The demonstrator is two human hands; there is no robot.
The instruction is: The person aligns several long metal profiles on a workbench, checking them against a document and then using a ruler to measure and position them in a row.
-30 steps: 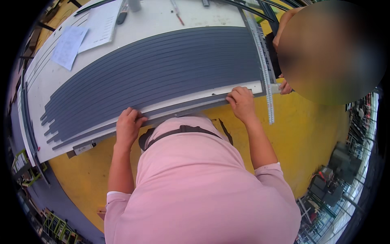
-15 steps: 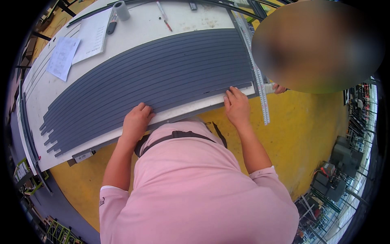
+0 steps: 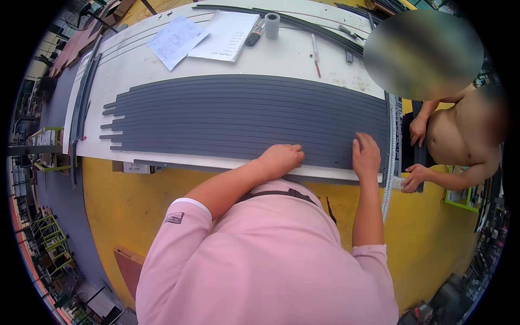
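Observation:
Long dark grey strips (image 3: 238,116) lie side by side across the white table (image 3: 216,67), their left ends uneven. On the nearest strips rests my left hand (image 3: 283,158), its fingers curled together; whatever lies under the fingertips is hidden. My right hand (image 3: 367,156) is farther right, over the strips near their right ends, with its fingers extended and slightly bent and nothing held. Along those right ends runs a white graduated measuring strip (image 3: 389,168) that hangs past the table's near edge.
A co-worker (image 3: 460,135) stands at the right end, hands beside the table. Toward the back lie a loose paper sheet (image 3: 176,40), a notebook (image 3: 225,35), a utility knife (image 3: 253,38), a grey roll (image 3: 272,26) and a pen (image 3: 314,49). Long dark profiles (image 3: 303,24) cross the far side.
The view has swung, so the table and strips sit more level and more of the co-worker shows. My left hand has moved right along the strips. My right hand's fingers now reach farther over them.

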